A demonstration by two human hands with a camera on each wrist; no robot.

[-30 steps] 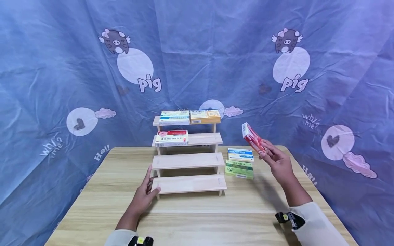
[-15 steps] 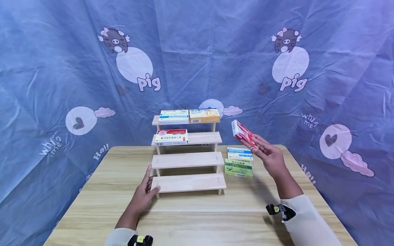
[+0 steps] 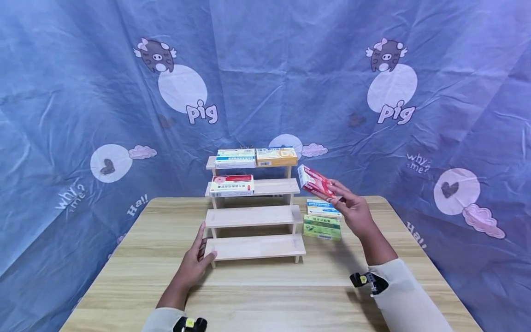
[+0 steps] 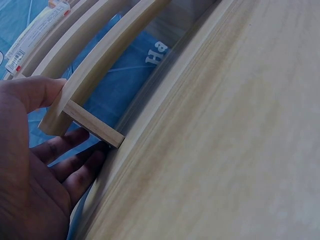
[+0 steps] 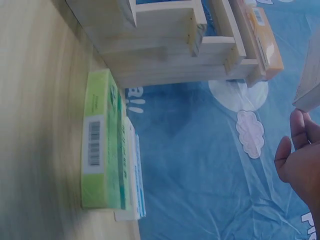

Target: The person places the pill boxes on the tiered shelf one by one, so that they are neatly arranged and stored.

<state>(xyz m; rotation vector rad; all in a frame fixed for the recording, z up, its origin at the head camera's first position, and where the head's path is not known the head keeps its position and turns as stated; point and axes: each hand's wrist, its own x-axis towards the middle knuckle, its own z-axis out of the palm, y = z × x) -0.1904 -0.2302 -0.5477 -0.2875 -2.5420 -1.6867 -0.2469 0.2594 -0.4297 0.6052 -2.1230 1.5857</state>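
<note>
In the head view my right hand (image 3: 354,213) pinches a red and white medicine box (image 3: 316,181) by its right end. The box is held tilted in the air, just right of the second-highest step of a wooden tiered stand (image 3: 254,216). My left hand (image 3: 194,263) grips the left end of the stand's lowest step. In the left wrist view the thumb (image 4: 47,92) lies on that board, with fingers underneath. A white and red medicine box (image 3: 231,186) lies on the left of the second-highest step. On the top step are a white and blue box (image 3: 235,158) and an orange box (image 3: 276,157).
Right of the stand, a green medicine box (image 3: 322,227) lies on the wooden table (image 3: 265,299), with a blue and white box (image 3: 323,207) just behind it. A blue printed cloth (image 3: 265,83) hangs behind and beside the table.
My right hand has carried the red and white box leftward, closer to the stand, turning it a little flatter. The left hand keeps its place on the lowest step.
</note>
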